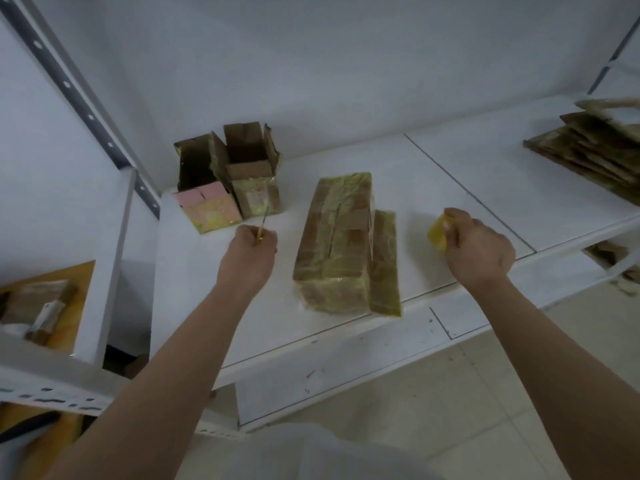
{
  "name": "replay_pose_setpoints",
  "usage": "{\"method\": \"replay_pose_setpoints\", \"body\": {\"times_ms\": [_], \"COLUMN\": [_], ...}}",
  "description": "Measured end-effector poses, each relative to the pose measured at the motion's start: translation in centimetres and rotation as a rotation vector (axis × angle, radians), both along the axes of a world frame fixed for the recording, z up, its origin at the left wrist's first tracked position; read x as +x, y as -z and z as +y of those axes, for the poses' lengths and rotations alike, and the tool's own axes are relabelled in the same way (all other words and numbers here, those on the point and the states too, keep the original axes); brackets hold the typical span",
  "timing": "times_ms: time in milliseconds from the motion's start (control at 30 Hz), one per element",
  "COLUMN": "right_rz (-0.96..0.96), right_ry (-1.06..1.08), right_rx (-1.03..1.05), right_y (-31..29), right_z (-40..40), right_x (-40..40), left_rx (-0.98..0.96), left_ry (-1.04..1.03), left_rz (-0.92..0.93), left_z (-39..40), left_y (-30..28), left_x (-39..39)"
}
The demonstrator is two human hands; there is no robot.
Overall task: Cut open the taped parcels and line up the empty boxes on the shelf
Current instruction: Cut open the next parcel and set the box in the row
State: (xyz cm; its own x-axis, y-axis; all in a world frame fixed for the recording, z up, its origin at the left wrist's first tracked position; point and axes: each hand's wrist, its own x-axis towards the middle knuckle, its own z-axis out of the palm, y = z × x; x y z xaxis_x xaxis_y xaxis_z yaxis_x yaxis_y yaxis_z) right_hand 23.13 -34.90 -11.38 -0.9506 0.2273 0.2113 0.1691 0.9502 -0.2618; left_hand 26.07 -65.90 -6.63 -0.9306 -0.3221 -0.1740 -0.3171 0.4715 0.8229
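Both bare forearms reach forward from the bottom edge. The left hand (247,252) sits toward 11 o'clock — knuckles up, fingers curled round a thin yellow-handled tool. The right hand (479,249) sits toward 1 o'clock — fingers bent, pinching something small and yellow at its fingertips.

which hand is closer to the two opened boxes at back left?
Left. The left hand, gripping a thin yellow tool, sits just in front of the opened boxes. The right hand, holding a yellow wad, is beyond the taped parcel.
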Motion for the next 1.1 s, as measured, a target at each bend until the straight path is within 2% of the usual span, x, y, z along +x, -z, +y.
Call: {"method": "replay_pose_setpoints", "body": {"times_ms": [200,300,367,433,500,567,633,767,1000,1100], "right_rz": [-0.232,-0.275,-0.199,-0.024,0.096,0.096,0.02,-0.013,0.119,0.154], "right_ry": [-0.018,-0.015,0.0,-0.022,-0.158,-0.295,-0.33,-0.274,-0.311,-0.286], "right_rx": [0.082,0.055,-0.009,-0.216,-0.427,-0.509,-0.532,-0.47,-0.383,-0.459], "right_y": [4.1,4.0,3.0,1.0,-1.0,-2.1,-2.2,-0.3,2.3,2.3], "right_z": [-1.2,-1.0,-1.2,-2.7,-5.2,-8.1,-10.5,-12.2,-11.5,-11.6], "right_x": [0.3,0.3,0.4,1.1,2.3,3.9,5.2,6.6,7.5,7.8], "left_rx": [-0.495,-0.588,-0.624,-0.497,-0.143,0.236,0.408,0.532,0.49,0.43], "left_ry": [0.14,0.164,0.171,0.126,0.076,0.11,0.166,0.251,0.211,0.199], "left_rz": [-0.162,-0.217,-0.191,-0.023,0.145,0.206,0.201,0.232,0.243,0.282], "left_z": [-5.2,-6.3,-6.3,-5.3,-3.4,-1.3,0.2,1.2,1.4,2.0], "left_y": [6.5,8.8,9.3,8.4,6.4,4.9,4.9,6.9,8.6,8.7], "left_x": [0.6,1.7,2.1,2.2,2.5,2.8,3.3,3.4,3.8,3.9]}}
